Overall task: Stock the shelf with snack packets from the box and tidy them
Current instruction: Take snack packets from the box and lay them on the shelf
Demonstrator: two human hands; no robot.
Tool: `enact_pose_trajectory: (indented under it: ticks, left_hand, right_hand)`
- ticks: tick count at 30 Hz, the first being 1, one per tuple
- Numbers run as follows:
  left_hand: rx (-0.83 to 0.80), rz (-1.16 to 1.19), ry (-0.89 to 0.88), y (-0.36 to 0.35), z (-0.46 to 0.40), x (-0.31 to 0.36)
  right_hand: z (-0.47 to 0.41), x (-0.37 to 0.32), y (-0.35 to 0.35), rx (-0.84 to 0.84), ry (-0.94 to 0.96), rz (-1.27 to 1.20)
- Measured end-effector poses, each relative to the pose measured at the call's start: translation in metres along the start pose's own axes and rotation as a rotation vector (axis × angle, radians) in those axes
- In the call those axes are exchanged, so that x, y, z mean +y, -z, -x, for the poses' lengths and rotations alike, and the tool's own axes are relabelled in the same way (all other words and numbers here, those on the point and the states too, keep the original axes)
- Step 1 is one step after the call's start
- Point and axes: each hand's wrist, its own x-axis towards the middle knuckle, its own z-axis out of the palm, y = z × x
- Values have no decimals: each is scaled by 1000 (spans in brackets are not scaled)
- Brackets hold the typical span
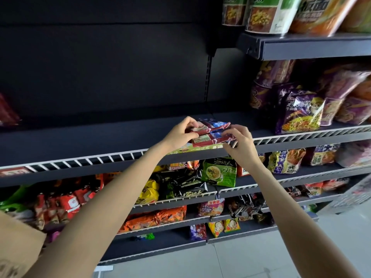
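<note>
A small stack of red and blue snack packets (pixel 212 133) lies on the front of a dark shelf (pixel 80 141) at chest height. My left hand (pixel 180 133) grips the stack's left end, thumb on top. My right hand (pixel 239 141) pinches its right end near the white wire rail (pixel 100 158). A corner of the brown cardboard box (pixel 18 245) shows at the bottom left. The box's inside is hidden.
Purple noodle packets (pixel 301 111) stand on the same shelf to the right. A red packet (pixel 8 113) sits at the far left. Shelves below hold many mixed packets (pixel 180 183). Noodle cups (pixel 267 15) stand on the shelf above right. Grey floor tiles lie at the lower right.
</note>
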Motion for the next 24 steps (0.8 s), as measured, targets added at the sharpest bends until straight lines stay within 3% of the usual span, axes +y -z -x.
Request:
enact_pose_trajectory:
  ticks: [3,7,12,14,17,24]
  left_hand:
    - [47,-28,-19,-1,4,2]
    - [181,-278,-104,8,26,20]
    - [422,-709,-424,36,97,41]
    - [475,-845,-481,48,134,40]
    - [455,-955,-373,66,194,29]
    - [395,-1005,355,111,344,-14]
  right_hand:
    - [10,-13,2,129,3,-34]
    - [20,-52,8,301,290,22]
    - [26,-103,-3,412,586,127]
    - [33,-122,-15,353,676,104]
    - [45,-147,-41,185,797,52]
    - [72,-223,-118,-509,815,227]
